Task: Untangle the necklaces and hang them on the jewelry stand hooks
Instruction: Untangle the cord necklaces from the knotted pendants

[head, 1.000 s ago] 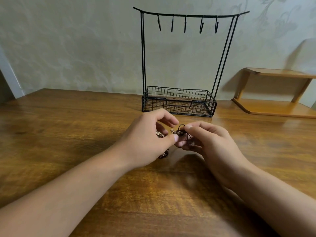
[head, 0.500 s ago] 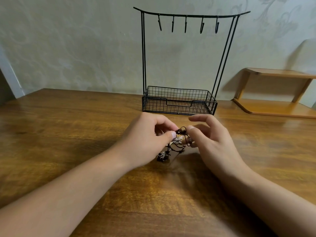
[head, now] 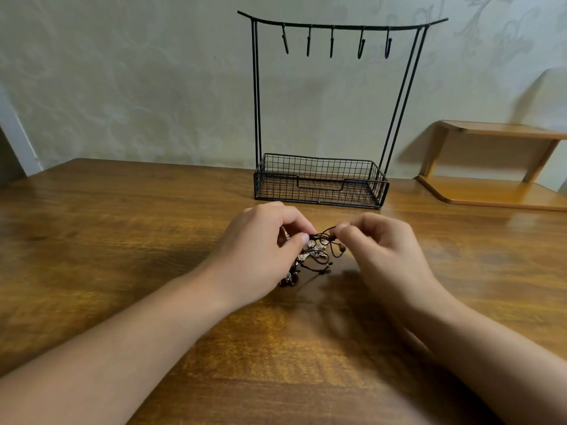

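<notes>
A: Hands?
B: Left hand [head: 260, 256] pinches the tangled necklaces [head: 316, 256], thumb against fingers [head: 302, 240]. Right hand [head: 386, 256] pinches a dark cord loop at the top of the same bundle, fingers curled.
A: Where's the bundle?
B: Between both hands, mid tabletop [head: 122, 240], its lower end down by the wood; contact unclear. Dark cords, small beads, metal charms.
A: Stand?
B: Jewelry stand [head: 320, 182] at the tabletop's far edge, wire basket base, five hooks [head: 331, 41] bare. Wooden shelf [head: 497, 167] by the far right corner.
</notes>
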